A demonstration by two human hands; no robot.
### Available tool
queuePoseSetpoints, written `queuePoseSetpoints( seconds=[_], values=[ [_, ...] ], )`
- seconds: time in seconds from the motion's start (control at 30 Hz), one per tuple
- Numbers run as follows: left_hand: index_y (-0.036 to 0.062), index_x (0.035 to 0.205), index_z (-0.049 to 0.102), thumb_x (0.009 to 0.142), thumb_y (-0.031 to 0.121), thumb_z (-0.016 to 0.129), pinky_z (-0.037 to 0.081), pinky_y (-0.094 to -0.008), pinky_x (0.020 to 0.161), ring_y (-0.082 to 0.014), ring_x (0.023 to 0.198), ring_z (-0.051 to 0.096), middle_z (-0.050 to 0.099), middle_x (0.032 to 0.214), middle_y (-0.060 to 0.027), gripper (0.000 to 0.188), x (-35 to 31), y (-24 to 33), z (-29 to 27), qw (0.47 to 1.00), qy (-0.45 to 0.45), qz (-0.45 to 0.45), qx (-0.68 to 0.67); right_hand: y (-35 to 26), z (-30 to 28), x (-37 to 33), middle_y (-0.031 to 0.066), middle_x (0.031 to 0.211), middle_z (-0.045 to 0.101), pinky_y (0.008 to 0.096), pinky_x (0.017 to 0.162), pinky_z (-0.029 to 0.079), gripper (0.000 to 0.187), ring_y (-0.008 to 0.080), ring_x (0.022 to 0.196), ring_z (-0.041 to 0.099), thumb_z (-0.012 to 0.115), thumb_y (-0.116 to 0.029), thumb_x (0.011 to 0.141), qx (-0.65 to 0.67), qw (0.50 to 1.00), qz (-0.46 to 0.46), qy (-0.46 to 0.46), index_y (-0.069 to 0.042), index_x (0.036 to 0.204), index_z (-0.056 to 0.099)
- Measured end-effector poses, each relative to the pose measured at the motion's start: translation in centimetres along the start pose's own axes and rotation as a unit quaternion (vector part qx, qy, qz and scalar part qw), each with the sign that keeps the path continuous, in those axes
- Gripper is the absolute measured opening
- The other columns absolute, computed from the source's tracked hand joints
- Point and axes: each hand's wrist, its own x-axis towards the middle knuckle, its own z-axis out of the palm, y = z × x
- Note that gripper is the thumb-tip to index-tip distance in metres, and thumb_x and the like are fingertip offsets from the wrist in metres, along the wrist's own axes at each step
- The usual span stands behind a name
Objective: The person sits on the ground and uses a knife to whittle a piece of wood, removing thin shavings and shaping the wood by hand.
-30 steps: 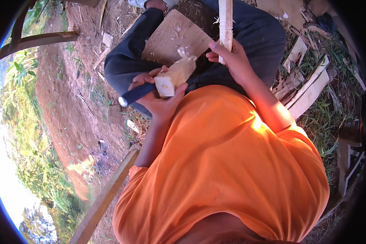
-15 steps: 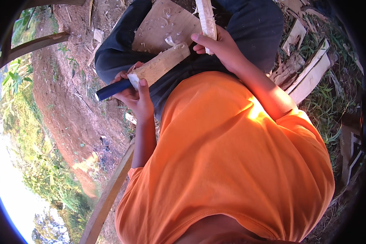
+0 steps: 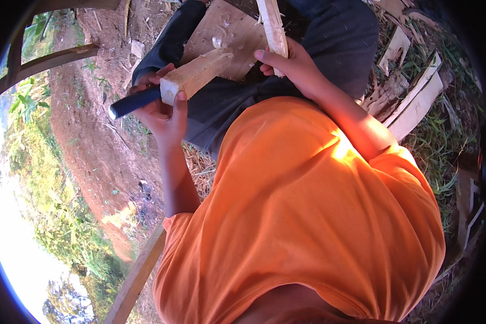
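Note:
My left hand [image 3: 162, 116] is closed around a pale, squared wooden block [image 3: 197, 75] and a dark blue cylindrical handle [image 3: 137, 102] with a light end. The block slants up toward the middle, its cut end facing me; whatever the handle belongs to is hidden. My right hand [image 3: 294, 62] pinches the lower end of a narrow, rough-edged wooden stick [image 3: 274, 27], which points away from me. Between my legs rests a flat board [image 3: 240, 38] with curled shavings on it, just beyond the block.
Split wood slabs [image 3: 416, 102] and bark pieces lie on the grass at the right. A long wooden beam [image 3: 137, 278] runs along the lower left. Curved timber [image 3: 54, 62] crosses the upper left over bare sloping soil [image 3: 100, 146]. Chips are scattered on the ground.
My left hand has moved left and slightly up with the block and handle, away from my right hand. The right hand with the stick has barely shifted.

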Motion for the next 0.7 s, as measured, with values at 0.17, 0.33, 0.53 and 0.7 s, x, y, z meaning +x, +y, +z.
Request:
queuePoseSetpoints(
  seconds=[0.17,0.33,0.53,0.7],
  values=[
    [0.0088,0.133,0.028,0.088,0.016,0.082,0.049,-0.0532,0.106,-0.0414,0.123,0.06,0.046,0.13,-0.0178,0.07,1.1,0.1,-3.0,0.998,-0.045,-0.04,0.02,0.0,0.1,-0.1,0.003,0.089,0.065,0.027,0.071,0.057,0.044,0.0105,0.076,0.065,0.083,-0.035,0.088,0.02,1.0,0.002,-0.003,-0.005,0.107,0.058],
    [-0.0003,0.121,0.041,0.095,0.016,0.075,0.056,-0.0429,0.093,-0.0291,0.105,0.069,0.063,0.111,-0.0165,0.046,2.7,0.6,-1.6,0.995,0.042,-0.044,0.08,0.1,0.5,-0.1,0.0007,0.086,0.061,0.0261,0.065,0.054,0.042,0.0092,0.072,0.063,0.083,-0.035,0.088,0.028,1.0,-0.001,0.006,-0.006,0.106,0.057],
    [0.0012,0.122,0.039,0.095,0.01,0.074,0.053,-0.034,0.089,-0.0173,0.097,0.066,0.062,0.103,-0.0091,0.045,2.2,1.5,-2.8,0.975,-0.019,-0.183,0.122,-0.7,0.8,-0.8,0.001,0.087,0.062,0.0266,0.064,0.054,0.042,0.009,0.072,0.063,0.083,-0.035,0.088,-0.004,1.0,0.01,-0.008,-0.006,0.105,0.058],
    [0.0015,0.118,0.041,0.1,0.012,0.066,0.055,-0.0395,0.09,-0.0193,0.088,0.066,0.06,0.101,-0.0102,0.032,1.9,2.3,-3.5,0.977,0.074,-0.176,0.097,0.8,0.5,-0.6,0.0013,0.087,0.062,0.0266,0.064,0.054,0.042,0.009,0.071,0.062,0.083,-0.035,0.087,0.009,1.0,0.014,-0.008,-0.006,0.105,0.057]
  ],
)
